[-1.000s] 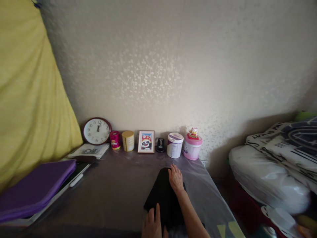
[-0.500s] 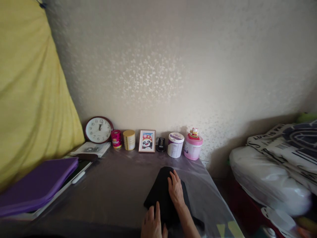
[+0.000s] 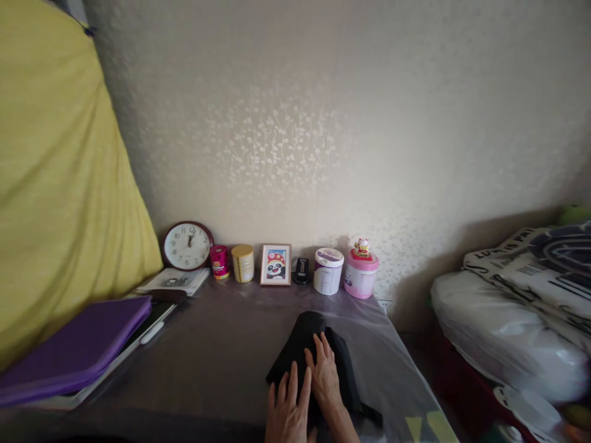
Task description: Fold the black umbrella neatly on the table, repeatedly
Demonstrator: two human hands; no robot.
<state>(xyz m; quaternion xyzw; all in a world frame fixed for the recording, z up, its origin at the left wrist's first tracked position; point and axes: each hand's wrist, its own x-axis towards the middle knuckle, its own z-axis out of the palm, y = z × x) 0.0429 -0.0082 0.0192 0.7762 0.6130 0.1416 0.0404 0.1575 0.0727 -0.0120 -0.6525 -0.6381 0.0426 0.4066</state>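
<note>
A black cloth item (image 3: 295, 344), its exact kind unclear, lies on the table near the front edge. It has a rounded far end, and a strap-like strip sticks out at its lower right. My left hand (image 3: 289, 406) rests on its near left part with the fingers spread. Just beside it, my right hand (image 3: 325, 376) lies on the middle of the cloth, fingers stretched forward. Both hands press down from above, and the near part of the cloth is hidden under them.
Along the wall stand a clock (image 3: 188, 246), a pink tin (image 3: 220, 262), a yellow-lidded can (image 3: 242, 263), a panda picture frame (image 3: 276, 265), a white tub (image 3: 328, 271) and a pink-lidded tub (image 3: 361, 275). A purple folder (image 3: 74, 351) lies left; bundled bedding (image 3: 498, 326) is at right.
My right hand has slid back toward me along the cloth. My left hand has moved slightly forward and right, its fingers now more spread. The view has shifted a little.
</note>
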